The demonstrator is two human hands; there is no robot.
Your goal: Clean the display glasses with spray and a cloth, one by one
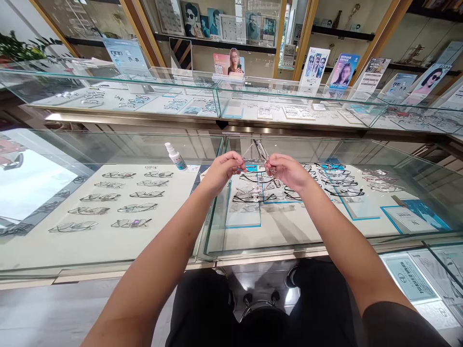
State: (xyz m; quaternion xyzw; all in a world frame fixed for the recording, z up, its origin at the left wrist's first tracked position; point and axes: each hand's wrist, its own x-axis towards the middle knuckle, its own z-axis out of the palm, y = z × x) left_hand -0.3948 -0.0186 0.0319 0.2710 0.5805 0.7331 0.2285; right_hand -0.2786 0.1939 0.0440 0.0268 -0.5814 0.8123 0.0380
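Observation:
A pair of thin-framed glasses (261, 153) is held up between my two hands, above the glass counter. My left hand (224, 169) pinches one side of it with thumb and forefinger. On the other side, my right hand (285, 169) has its fingers closed on the frame near a lens. The lenses stand tilted, seen nearly edge-on. Below, inside the display case, lie several rows of glasses (255, 196) on white trays with blue edges. A white spray bottle (176, 157) stands on the counter top to the left of my left hand.
The glass counter (208, 241) spans the view, with more glasses (137, 208) inside at left. Behind it runs a second glass case (218, 103) topped with advertising cards (314, 70). My knees and a stool base (260, 304) are below the front edge.

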